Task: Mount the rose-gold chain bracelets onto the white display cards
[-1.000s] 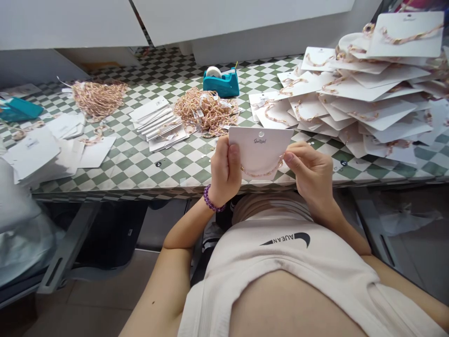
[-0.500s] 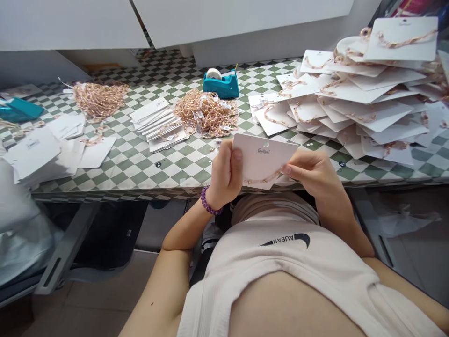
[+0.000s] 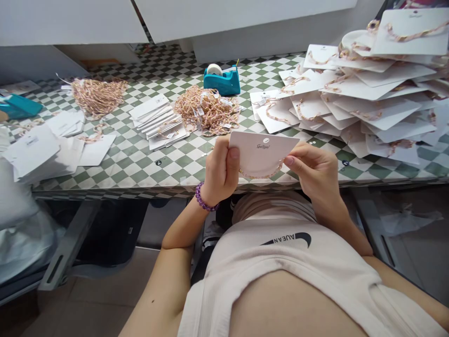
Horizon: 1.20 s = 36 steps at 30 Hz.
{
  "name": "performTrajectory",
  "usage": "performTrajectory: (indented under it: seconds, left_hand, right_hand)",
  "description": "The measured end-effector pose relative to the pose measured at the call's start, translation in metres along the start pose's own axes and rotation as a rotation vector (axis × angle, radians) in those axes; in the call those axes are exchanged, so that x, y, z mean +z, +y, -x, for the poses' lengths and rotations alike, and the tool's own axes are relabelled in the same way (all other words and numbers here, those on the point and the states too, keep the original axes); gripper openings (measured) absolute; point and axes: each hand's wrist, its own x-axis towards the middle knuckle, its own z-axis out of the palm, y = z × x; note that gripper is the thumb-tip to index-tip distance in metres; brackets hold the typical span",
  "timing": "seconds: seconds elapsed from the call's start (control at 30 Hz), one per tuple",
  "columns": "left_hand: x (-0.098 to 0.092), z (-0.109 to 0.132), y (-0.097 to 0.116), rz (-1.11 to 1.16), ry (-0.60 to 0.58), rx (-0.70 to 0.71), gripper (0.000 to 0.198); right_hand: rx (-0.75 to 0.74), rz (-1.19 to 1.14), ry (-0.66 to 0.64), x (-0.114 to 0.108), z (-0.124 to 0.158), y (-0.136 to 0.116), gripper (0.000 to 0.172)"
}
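Observation:
A white jewelry card point(image 3: 257, 157) with a small printed word and a hanging hole is held up over the table's front edge. My left hand point(image 3: 224, 168) grips its left side, thumb on the front and fingers behind. Across the card's lower part curves a pink and gold beaded chain point(image 3: 261, 176). The thumb and forefinger of my right hand point(image 3: 312, 168) pinch at the card's right edge, by the chain's right end. How the chain is fastened at the back is hidden. Beyond the card lies a heap of similar chains point(image 3: 206, 112).
Carded chains point(image 3: 372, 93) form a tall, loose pile at the right. A teal tape dispenser point(image 3: 224, 82) stands behind the heap. Left of it are stacked cards point(image 3: 157, 119), a chain bundle point(image 3: 100, 96) and loose cards point(image 3: 35, 152). A checkered cloth point(image 3: 196, 164) covers the table.
The card's lower edge has tipped, and the chain now hangs in a deeper curve. My right hand has risen slightly along the card's right edge; my left hand has shifted a little left.

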Motion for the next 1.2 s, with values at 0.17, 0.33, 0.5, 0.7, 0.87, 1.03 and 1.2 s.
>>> performTrajectory:
  seconds: [0.17, 0.33, 0.5, 0.7, 0.87, 1.03, 1.2]
  left_hand:
    - [0.002, 0.001, 0.001, -0.049, 0.005, 0.024, 0.017]
    - [0.002, 0.007, 0.001, -0.046, 0.077, -0.039, 0.016]
    - [0.003, 0.009, 0.002, -0.06, 0.1, -0.027, 0.018]
    - [0.004, 0.012, 0.002, -0.032, 0.086, -0.095, 0.017]
    - [0.006, 0.012, 0.003, 0.047, 0.114, -0.127, 0.019]
    - [0.005, 0.011, 0.0, 0.047, 0.06, -0.137, 0.017]
    - [0.003, 0.008, 0.003, 0.017, 0.02, -0.103, 0.015]
  right_hand:
    - [-0.011, -0.056, 0.063, 0.008, 0.004, 0.006, 0.014]
    - [-0.012, -0.109, 0.106, 0.016, 0.007, 0.001, 0.012]
    - [-0.034, -0.129, 0.081, 0.015, 0.007, -0.001, 0.005]
    - [-0.008, -0.182, 0.065, 0.016, 0.008, 0.0, 0.006]
    - [0.009, -0.126, 0.069, 0.015, 0.006, -0.003, 0.01]
    - [0.057, -0.068, 0.01, 0.009, 0.002, -0.011, 0.011]
    - [0.06, 0.025, -0.08, 0.001, 0.001, -0.012, 0.006]
